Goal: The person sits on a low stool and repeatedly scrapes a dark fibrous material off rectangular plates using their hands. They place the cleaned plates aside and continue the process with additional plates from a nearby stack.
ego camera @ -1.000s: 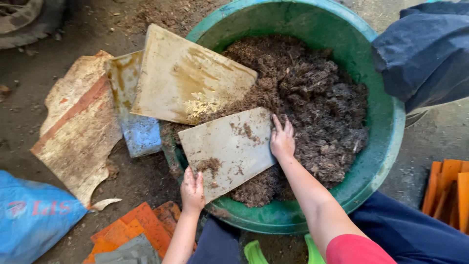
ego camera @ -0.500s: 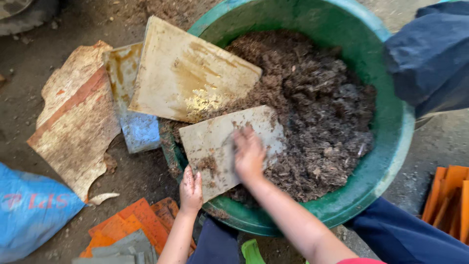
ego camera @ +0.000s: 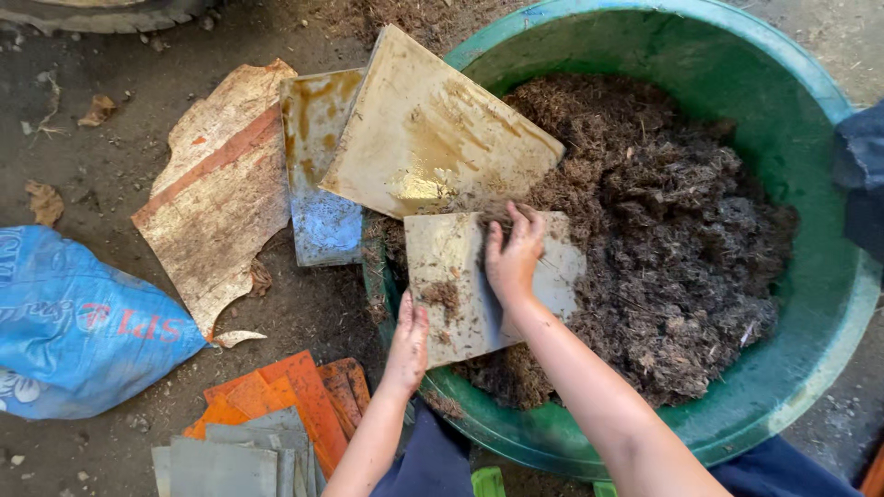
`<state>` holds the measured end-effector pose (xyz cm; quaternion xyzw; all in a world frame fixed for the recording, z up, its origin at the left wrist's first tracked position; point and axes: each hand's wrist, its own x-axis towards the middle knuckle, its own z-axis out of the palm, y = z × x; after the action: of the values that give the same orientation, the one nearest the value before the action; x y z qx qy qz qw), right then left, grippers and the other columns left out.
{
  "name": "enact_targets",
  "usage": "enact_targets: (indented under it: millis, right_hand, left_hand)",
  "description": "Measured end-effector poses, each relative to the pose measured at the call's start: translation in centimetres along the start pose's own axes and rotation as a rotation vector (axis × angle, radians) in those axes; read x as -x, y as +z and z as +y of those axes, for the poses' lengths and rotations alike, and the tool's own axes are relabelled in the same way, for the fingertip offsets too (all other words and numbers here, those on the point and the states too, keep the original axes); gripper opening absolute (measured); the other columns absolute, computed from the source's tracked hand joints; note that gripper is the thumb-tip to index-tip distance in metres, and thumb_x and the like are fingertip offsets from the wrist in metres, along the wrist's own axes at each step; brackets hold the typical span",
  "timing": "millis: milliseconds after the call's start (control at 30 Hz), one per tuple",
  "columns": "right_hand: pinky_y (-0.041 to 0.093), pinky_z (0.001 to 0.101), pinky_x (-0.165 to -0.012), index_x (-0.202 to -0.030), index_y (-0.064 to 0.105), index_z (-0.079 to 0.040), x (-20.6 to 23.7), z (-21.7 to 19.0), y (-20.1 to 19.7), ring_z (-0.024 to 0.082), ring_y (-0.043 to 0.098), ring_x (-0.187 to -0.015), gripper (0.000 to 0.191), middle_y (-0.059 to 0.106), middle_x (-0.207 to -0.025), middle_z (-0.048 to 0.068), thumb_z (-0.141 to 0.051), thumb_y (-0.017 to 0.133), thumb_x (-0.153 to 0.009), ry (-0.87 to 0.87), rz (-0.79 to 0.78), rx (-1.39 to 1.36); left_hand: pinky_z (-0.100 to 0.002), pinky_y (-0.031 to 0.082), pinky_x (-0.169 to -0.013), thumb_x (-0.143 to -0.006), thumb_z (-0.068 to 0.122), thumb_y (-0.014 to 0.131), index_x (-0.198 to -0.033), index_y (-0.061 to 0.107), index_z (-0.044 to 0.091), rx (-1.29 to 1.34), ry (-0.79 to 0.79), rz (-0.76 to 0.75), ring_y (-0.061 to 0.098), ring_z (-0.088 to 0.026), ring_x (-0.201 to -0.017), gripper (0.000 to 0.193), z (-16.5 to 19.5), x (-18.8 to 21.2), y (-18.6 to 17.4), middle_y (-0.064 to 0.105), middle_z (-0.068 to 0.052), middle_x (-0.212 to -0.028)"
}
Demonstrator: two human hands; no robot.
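A small square tile [ego camera: 460,267], pale and smeared with dirt, leans on the near left rim of a big green tub [ego camera: 810,147]. My left hand [ego camera: 407,342] grips the tile's lower left edge. My right hand [ego camera: 512,254] lies flat on the tile's face near its top, fingers spread over the top edge. The tub holds a mound of dark brown fibrous compost [ego camera: 681,239]. A larger dirty tile [ego camera: 433,138] rests on the tub's far left rim, partly over the compost.
More dirty tiles [ego camera: 318,175] and a broken board [ego camera: 216,198] lie on the dirt ground left of the tub. A blue sack [ego camera: 74,322] sits at left. Orange and grey tiles [ego camera: 267,423] are stacked at bottom left. Dark cloth [ego camera: 861,179] shows at the right edge.
My right hand has slid from the tile's right edge across its face to its upper middle. The left hand has stayed on the lower left edge. The view has shifted slightly.
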<state>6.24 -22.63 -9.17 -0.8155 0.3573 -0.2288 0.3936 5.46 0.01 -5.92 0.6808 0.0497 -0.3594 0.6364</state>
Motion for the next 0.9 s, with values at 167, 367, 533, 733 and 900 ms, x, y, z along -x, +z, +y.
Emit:
enact_targets:
  millis: [167, 367, 533, 733, 900]
  right_hand:
    - [0.041, 0.0507, -0.115, -0.133, 0.059, -0.003, 2.9, -5.3, -1.6, 0.039, 0.049, -0.132, 0.041, 0.049, -0.137, 0.021, -0.021, 0.068, -0.098, -0.303, -0.110, -0.184]
    - [0.049, 0.0475, -0.112, -0.128, 0.066, -0.006, -0.9, -4.9, -2.9, 0.033, 0.053, -0.126, 0.036, 0.052, -0.130, 0.017, -0.015, 0.073, -0.094, -0.455, -0.126, -0.235]
    - [0.049, 0.0461, -0.109, -0.121, 0.069, -0.005, -1.8, -4.8, -0.7, 0.031, 0.053, -0.123, 0.034, 0.055, -0.124, 0.014, -0.011, 0.081, -0.089, -0.369, -0.093, -0.277]
    - [0.043, 0.0523, -0.118, -0.117, 0.069, -0.007, 4.1, 0.4, -6.3, 0.030, 0.052, -0.127, 0.038, 0.052, -0.126, 0.012, -0.005, 0.078, -0.080, -0.750, -0.295, -0.269]
    - [0.044, 0.0494, -0.118, -0.124, 0.064, -0.004, -1.7, 2.2, -6.3, 0.033, 0.050, -0.132, 0.032, 0.050, -0.137, 0.016, -0.008, 0.072, -0.094, -0.308, -0.114, -0.096]
  left_hand:
    - [-0.040, 0.034, -0.119, -0.109, 0.040, 0.042, -0.163, 0.023, 0.009, -0.242, 0.249, -0.140, 0.045, -0.029, -0.143, 0.066, 2.1, 0.7, 1.6, 0.047, -0.014, -0.158]
    - [-0.041, 0.031, -0.119, -0.099, 0.028, 0.049, -0.162, 0.000, 0.011, -0.065, 0.097, -0.212, 0.038, -0.032, -0.139, 0.081, 3.4, 0.0, 3.4, 0.024, -0.010, -0.165]
    - [-0.040, 0.019, -0.124, -0.109, 0.038, 0.044, -0.163, -0.002, 0.006, -0.300, 0.117, -0.201, 0.016, -0.028, -0.156, 0.078, 4.6, -0.5, 3.6, 0.014, -0.017, -0.170]
    - [-0.038, 0.027, -0.122, -0.104, 0.050, 0.044, -0.163, 0.008, 0.005, -0.161, 0.156, -0.201, 0.029, -0.027, -0.153, 0.083, 3.9, -1.6, 3.8, 0.025, -0.016, -0.168]
    - [-0.039, 0.026, -0.122, -0.103, 0.056, 0.043, -0.165, 0.010, 0.009, 0.390, 0.116, -0.238, 0.027, -0.025, -0.151, 0.085, 2.0, -2.2, 4.2, 0.023, -0.012, -0.168]
